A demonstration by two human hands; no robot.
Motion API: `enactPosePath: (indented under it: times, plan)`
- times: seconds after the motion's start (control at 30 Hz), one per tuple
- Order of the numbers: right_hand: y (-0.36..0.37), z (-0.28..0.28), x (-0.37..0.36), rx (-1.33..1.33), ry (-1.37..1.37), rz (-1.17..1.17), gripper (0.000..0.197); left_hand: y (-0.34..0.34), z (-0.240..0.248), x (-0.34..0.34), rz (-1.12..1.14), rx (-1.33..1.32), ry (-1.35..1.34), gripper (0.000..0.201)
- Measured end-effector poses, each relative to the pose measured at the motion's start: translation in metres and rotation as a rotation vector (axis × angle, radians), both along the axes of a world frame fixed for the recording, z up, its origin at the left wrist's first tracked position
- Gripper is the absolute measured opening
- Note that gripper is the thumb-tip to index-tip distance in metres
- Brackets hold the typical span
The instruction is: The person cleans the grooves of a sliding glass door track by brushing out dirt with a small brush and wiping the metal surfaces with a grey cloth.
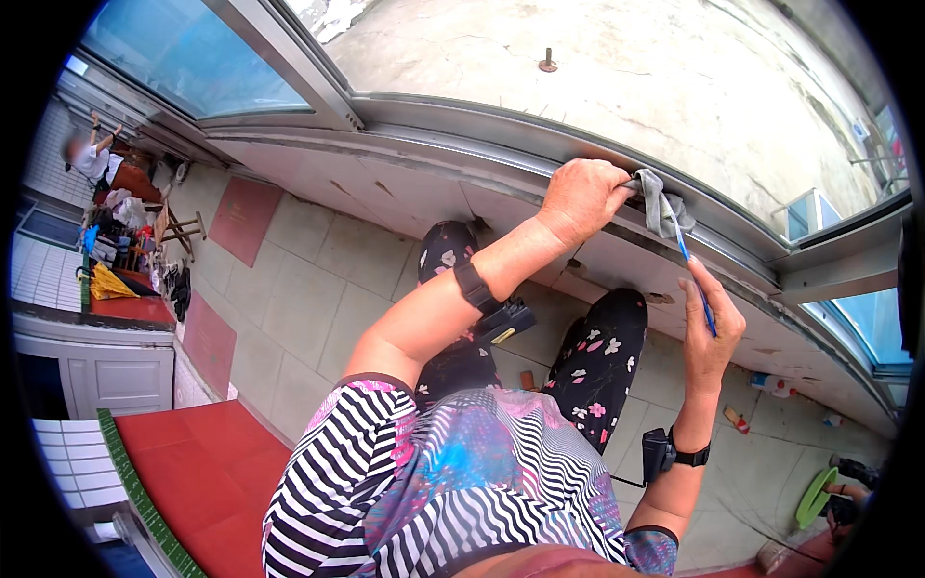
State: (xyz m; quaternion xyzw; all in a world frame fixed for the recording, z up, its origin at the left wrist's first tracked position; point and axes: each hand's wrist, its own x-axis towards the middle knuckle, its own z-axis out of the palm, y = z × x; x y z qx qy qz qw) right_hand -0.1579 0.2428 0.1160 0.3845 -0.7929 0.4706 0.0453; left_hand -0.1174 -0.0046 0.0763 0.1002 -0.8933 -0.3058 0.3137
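Note:
At the aluminium window track (540, 164), my left hand (583, 199) has its fingers closed on the end of a grey cloth (660, 204). The cloth is draped and bunched over the sill, beside my fingertips. My right hand (711, 323) grips a thin blue-and-white stick-like tool (683, 249), perhaps a brush or screwdriver. It slants up and its far end meets the cloth; that tip is covered, so its exact kind cannot be made out.
Sliding blue-tinted panes (198, 63) stand left. Beyond the sill lies a concrete ledge with a rusty bolt (547, 61). A red-tiled step (198, 472), a wooden stool (181, 229), another person (93, 159) and a green basin (817, 498) are around me.

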Motion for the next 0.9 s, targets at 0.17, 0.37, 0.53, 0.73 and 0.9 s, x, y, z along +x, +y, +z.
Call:
enactPosePath:
  times: [0.17, 0.37, 0.53, 0.73, 0.9]
  plan:
    - [-0.017, 0.001, 0.008, -0.031, -0.062, 0.044, 0.026, -0.046, 0.022, 0.034, 0.112, 0.002, 0.047, 0.015]
    - [-0.059, 0.000, 0.011, -0.023, -0.041, 0.197, 0.024, -0.123, 0.018, 0.089, 0.242, -0.193, 0.065, 0.014]
    - [-0.106, -0.001, 0.016, -0.033, 0.031, 0.312, 0.025, -0.180, 0.016, 0.134, 0.430, -0.319, 0.052, 0.020]
    - [-0.138, -0.008, 0.022, -0.047, 0.112, 0.388, 0.028, -0.202, 0.006, 0.160, 0.462, -0.409, 0.011, 0.024]
    - [-0.144, -0.008, 0.023, -0.016, 0.115, 0.392, 0.029, -0.177, 0.007, 0.153, 0.493, -0.293, -0.347, 0.037]
